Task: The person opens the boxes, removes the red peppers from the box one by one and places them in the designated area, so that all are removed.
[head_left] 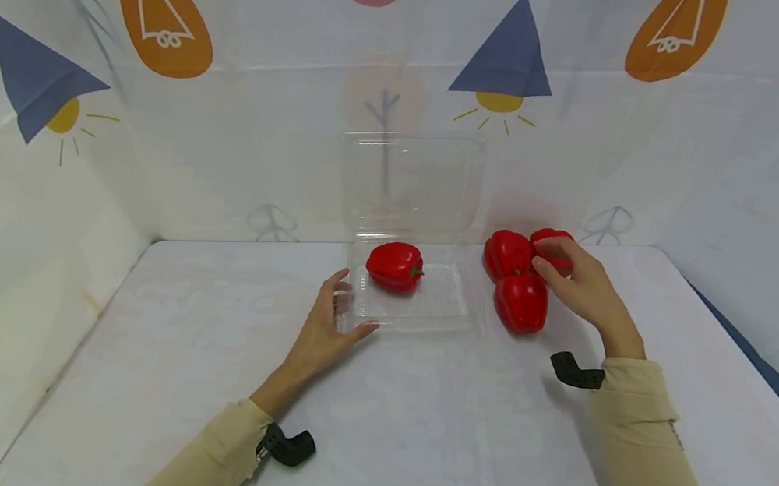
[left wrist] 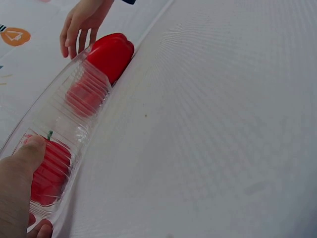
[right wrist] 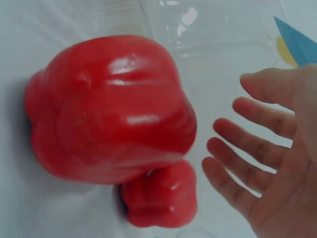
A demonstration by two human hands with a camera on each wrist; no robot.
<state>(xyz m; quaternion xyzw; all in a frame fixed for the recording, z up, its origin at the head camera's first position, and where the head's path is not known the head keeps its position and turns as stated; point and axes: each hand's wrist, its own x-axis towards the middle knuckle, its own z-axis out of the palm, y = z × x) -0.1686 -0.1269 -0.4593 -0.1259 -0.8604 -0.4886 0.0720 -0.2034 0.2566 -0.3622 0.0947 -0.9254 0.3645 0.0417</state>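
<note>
A clear plastic clamshell box [head_left: 443, 291] stands with its lid [head_left: 412, 186] raised at the back. Inside, toward its left side, lies a red bell pepper [head_left: 390, 265] with a green stem. My left hand [head_left: 319, 338] grips the box's left end, the thumb [left wrist: 30, 151] against the front wall. Right of the box sit three more red bell peppers: a front one [head_left: 520, 304], one behind it [head_left: 505, 256] and another [head_left: 552, 234] partly hidden by my right hand [head_left: 585, 287]. That hand hovers beside them, its fingers [right wrist: 250, 171] loosely spread and holding nothing.
A white cloth covers the table [head_left: 372, 421]. Behind the box rises a white backdrop [head_left: 266, 137] printed with lamps and bulbs; the raised lid stands close before it. The table's right edge [head_left: 746, 340] runs beyond my right arm.
</note>
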